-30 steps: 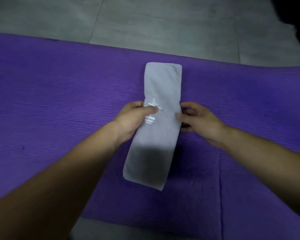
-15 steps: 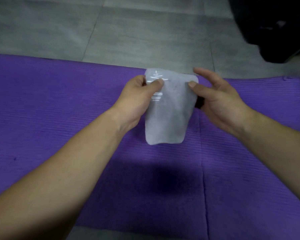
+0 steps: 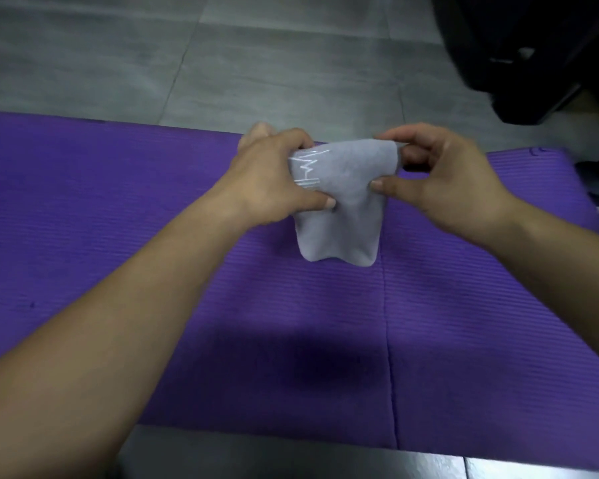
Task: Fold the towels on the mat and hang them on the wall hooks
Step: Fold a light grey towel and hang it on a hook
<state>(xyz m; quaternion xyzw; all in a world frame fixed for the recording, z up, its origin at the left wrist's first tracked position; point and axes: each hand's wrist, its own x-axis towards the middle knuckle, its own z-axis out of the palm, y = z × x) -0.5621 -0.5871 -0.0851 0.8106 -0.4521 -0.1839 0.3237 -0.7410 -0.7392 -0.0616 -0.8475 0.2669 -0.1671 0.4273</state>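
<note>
Both hands: left hand (image 3: 274, 176) and right hand (image 3: 453, 181) pinching grey towel (image 3: 339, 219).
Change: lifted off purple mat (image 3: 83, 209), now doubled.
Next: likely hanging.

Only two hands and two forearms of the person are in view, all bare skin. The left hand (image 3: 267, 174) and the right hand (image 3: 453, 181) have short, rounded nails, clearest on the left thumb (image 3: 330, 202) and the right thumb (image 3: 376, 184). Knuckle ridges mark the back of the right hand, and a soft crease lines each wrist. The left forearm (image 3: 135, 305) is uncovered from wrist to frame edge and looks very broad near the camera; the right forearm (image 3: 550, 264) is likewise uncovered, its surface smooth in the soft picture
</note>
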